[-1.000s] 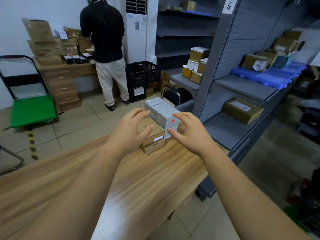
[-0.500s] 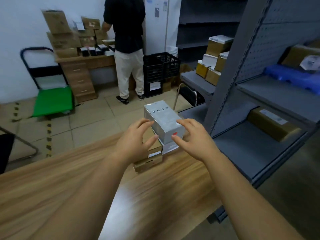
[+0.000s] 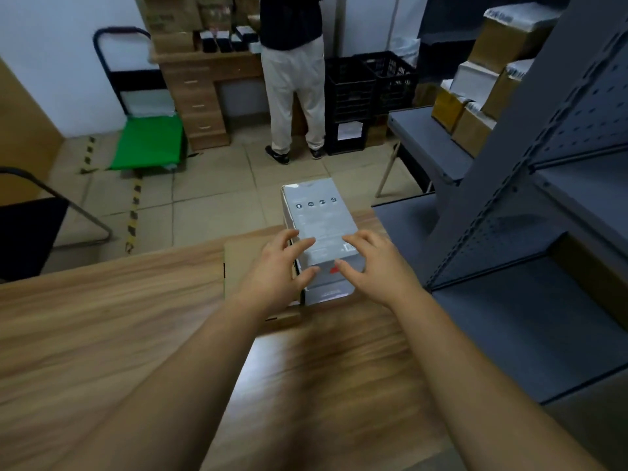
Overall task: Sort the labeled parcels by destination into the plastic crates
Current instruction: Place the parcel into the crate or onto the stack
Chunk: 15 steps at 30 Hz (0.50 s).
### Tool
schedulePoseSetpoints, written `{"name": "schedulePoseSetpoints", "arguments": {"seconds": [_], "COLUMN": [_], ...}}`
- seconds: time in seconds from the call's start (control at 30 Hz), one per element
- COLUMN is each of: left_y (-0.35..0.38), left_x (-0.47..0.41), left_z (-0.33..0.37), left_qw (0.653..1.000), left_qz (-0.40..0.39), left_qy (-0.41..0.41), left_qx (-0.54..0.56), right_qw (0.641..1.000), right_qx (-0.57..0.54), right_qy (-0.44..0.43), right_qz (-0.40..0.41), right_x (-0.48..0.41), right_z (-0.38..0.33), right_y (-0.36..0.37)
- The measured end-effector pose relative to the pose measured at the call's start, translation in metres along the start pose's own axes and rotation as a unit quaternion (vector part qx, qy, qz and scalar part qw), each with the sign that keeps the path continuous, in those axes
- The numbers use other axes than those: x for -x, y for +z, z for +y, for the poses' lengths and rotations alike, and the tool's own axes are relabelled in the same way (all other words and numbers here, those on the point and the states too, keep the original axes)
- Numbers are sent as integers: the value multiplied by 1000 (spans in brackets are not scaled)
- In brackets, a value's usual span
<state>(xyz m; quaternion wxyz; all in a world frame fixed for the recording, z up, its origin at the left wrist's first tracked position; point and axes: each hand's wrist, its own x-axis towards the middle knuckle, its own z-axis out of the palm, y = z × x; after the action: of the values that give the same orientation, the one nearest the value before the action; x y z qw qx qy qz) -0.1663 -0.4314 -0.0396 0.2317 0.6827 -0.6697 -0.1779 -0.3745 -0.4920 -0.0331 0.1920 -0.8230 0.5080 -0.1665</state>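
A grey box (image 3: 316,212), marked with four small round icons on top and a red spot on its near end, is seen lying on a flat cardboard box (image 3: 238,263) at the wooden table's (image 3: 102,317) far edge. Its near end is grasped by the left hand (image 3: 273,271) and the right hand (image 3: 375,266), fingers curled over the top. Since half a second ago it has been turned from diagonal to pointing straight away.

The grey parcel (image 3: 317,215) is smooth card with a faint sheen, and the brown box (image 3: 238,266) is matt cardboard. The table (image 3: 102,334) shows a lightly glossy wood-grain top. The crates (image 3: 350,86) are black lattice plastic, and the shelving (image 3: 560,147) is matt grey perforated metal.
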Motion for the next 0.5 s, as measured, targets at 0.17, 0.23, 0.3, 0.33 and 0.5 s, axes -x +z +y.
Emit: {"name": "schedulePoseSetpoints", "arguments": {"seconds": [0.17,0.23,0.3,0.33,0.5], "left_y": [22,28,34,38,39], "left_x": [-22,-30,-36,-38,-35], "left_z": [-9,-12,-15,-17,-26], "left_qw": [997,995,993,993,994], "left_qz": [-37,-47,-63,-70,-47], "left_qy": [-52,-67,-83,-87,-83], "left_qx": [-44,-54,-51,-44,47], "right_qw": [999,999,997,996,994], "right_qx": [21,12,-25,-42,-78], "right_qy": [22,41,57,62,73], "right_qz": [-21,-28,-38,-39,-28], "right_x": [-30,-39,-44,-45,-46], "right_z": [17,23,27,28,24], "right_y": [17,23,30,33,41]}}
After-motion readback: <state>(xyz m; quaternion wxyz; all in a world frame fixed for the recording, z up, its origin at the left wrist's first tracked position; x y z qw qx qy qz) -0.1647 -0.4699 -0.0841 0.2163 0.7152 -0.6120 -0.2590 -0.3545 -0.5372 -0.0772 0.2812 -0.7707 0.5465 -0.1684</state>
